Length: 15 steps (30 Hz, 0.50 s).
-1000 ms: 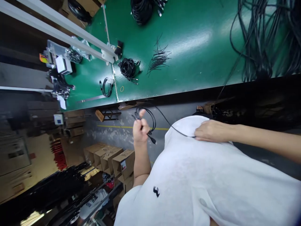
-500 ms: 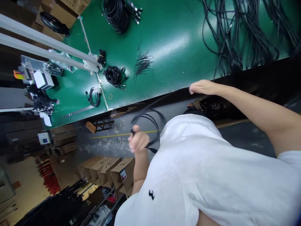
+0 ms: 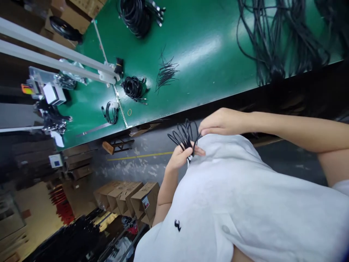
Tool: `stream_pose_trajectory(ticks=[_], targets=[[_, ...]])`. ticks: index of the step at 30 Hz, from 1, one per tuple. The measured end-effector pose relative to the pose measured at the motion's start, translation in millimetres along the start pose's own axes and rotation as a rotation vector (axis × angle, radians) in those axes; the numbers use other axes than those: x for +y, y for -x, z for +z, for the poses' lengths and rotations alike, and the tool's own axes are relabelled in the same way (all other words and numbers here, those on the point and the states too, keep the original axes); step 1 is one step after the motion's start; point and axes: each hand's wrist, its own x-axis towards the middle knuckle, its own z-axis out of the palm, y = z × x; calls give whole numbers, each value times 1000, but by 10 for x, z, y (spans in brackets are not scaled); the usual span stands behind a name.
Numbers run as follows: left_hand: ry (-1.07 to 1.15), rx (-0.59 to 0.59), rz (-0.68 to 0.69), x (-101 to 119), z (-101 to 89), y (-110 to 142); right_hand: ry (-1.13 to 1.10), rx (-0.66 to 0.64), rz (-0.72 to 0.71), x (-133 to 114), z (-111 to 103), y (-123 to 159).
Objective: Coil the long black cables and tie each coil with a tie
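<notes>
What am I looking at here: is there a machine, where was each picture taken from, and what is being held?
There is no robot: these are a person's two bare hands. Every picture comes from one camera worn on the head, looking forward and down, so the white shirt at the bottom is the wearer's own.

The left hand has its grip on a looped black cable. The right hand is beside the loops; whether its fingertips pinch them is unclear.

On the green table lie a large cable coil, a smaller coil, a patch of thin dark strands and, to the right, long loose cables.
</notes>
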Motion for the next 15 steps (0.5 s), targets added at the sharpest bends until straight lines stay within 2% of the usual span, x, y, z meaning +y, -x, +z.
stream_pose_trajectory(ticks=[3,5,7,10,12,15], targets=[[108,-187,-48,-24,30,97,-26,28,90,434,-115,-31],[230,-203,64,18,-35,172,-9,74,177,816,-151,102],[353,-104,236,89,-134,244,51,155,290,1203,-144,308],[450,123,349,191,-261,342,143,176,425,1612,15,621],[441,229,396,219,-315,398,105,119,503,1695,219,770],[383,300,519,205,-390,470,-85,20,637,1601,526,884]])
